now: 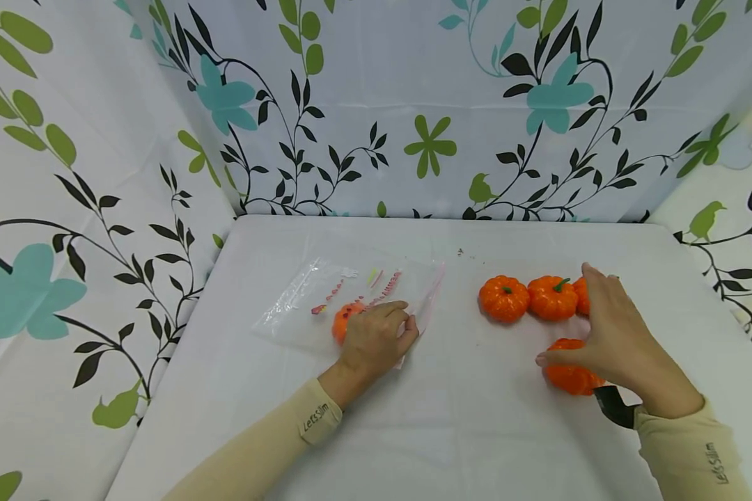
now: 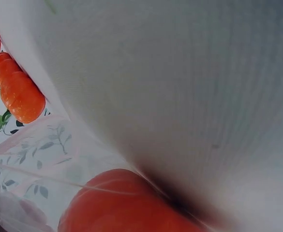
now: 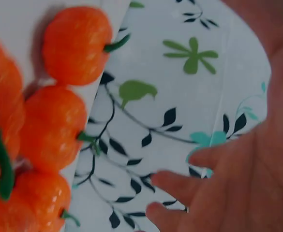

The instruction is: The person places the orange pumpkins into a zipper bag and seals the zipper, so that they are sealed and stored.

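Observation:
A clear zip bag [image 1: 301, 285] with red print lies flat on the left of the table, and one small orange toy pumpkin [image 1: 346, 321] is inside it. My left hand [image 1: 376, 337] grips the bag near its pink-edged opening, fingers curled. In the left wrist view that pumpkin [image 2: 122, 205] shows large through the plastic. My right hand [image 1: 620, 341] is spread wide over the right-hand pumpkins, thumb at the near pumpkin [image 1: 570, 376]. Behind it sit a pumpkin [image 1: 504, 299], another pumpkin [image 1: 551, 298] and a partly hidden one [image 1: 581, 296]. Green stems show in the right wrist view.
The white table [image 1: 464, 431] runs back to a leaf-and-flower patterned curtain [image 1: 363, 104]. Similar patterned cloth hangs on the left and right sides. Small dark specks [image 1: 462, 252] mark the table behind the bag.

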The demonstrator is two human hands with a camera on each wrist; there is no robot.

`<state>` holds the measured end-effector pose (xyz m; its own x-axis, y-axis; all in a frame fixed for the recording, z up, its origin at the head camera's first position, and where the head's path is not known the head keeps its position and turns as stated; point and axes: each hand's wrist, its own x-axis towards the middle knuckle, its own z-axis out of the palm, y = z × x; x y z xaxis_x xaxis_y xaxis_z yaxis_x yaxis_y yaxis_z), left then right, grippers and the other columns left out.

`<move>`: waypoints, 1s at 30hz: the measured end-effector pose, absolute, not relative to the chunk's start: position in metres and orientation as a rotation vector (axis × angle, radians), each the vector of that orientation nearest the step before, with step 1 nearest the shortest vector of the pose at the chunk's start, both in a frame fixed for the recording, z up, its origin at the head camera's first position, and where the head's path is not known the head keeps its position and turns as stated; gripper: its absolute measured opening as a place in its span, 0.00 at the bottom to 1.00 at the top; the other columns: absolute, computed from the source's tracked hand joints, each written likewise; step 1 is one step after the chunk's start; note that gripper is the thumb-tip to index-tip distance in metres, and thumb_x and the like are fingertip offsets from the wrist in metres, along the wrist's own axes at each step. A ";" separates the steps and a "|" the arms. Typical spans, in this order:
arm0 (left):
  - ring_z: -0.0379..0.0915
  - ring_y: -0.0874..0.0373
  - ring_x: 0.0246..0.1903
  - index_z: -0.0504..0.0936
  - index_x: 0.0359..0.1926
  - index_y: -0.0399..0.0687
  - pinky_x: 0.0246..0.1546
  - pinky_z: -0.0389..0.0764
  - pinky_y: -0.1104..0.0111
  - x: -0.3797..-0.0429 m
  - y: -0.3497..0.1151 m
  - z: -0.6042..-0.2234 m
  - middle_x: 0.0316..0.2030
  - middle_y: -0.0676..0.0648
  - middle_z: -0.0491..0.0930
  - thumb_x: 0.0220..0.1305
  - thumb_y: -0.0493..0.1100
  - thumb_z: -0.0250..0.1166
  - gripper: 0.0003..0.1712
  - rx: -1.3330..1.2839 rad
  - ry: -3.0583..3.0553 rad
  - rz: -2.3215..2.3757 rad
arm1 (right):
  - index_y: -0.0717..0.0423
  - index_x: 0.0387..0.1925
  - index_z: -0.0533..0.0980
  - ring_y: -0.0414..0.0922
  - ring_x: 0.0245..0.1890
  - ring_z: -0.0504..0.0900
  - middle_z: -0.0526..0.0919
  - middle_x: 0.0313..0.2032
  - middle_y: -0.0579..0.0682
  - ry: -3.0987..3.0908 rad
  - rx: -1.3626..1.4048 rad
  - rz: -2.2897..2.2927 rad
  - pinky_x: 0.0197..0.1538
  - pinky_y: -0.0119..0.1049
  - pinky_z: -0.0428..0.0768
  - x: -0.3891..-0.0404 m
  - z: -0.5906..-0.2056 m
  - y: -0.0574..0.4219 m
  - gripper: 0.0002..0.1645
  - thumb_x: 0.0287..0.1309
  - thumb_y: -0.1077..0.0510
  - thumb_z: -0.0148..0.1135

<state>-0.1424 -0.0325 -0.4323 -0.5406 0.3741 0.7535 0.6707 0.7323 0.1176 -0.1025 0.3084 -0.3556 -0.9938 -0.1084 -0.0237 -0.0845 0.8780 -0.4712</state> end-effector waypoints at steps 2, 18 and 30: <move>0.86 0.58 0.32 0.85 0.21 0.42 0.22 0.83 0.68 -0.143 -0.033 -0.433 0.32 0.48 0.88 0.50 0.35 0.72 0.04 -0.783 -2.195 -0.519 | 0.69 0.78 0.38 0.75 0.73 0.35 0.48 0.73 0.76 2.958 -0.168 -0.665 0.67 0.75 0.40 -0.102 -0.361 0.316 0.94 0.24 0.26 0.83; 0.86 0.57 0.31 0.86 0.22 0.42 0.23 0.84 0.68 -0.142 -0.032 -0.432 0.32 0.48 0.88 0.50 0.35 0.72 0.04 -0.772 -2.203 -0.521 | 0.70 0.57 0.75 0.78 0.64 0.57 0.77 0.55 0.73 2.874 -0.250 -0.224 0.61 0.76 0.58 -0.097 -0.390 0.328 0.60 0.22 0.40 0.88; 0.86 0.58 0.30 0.86 0.22 0.43 0.22 0.83 0.69 -0.140 -0.032 -0.433 0.32 0.49 0.88 0.50 0.36 0.72 0.04 -0.765 -2.204 -0.512 | 0.62 0.61 0.75 0.66 0.56 0.74 0.75 0.59 0.68 2.855 -0.280 -0.388 0.54 0.69 0.74 -0.098 -0.387 0.312 0.53 0.34 0.43 0.85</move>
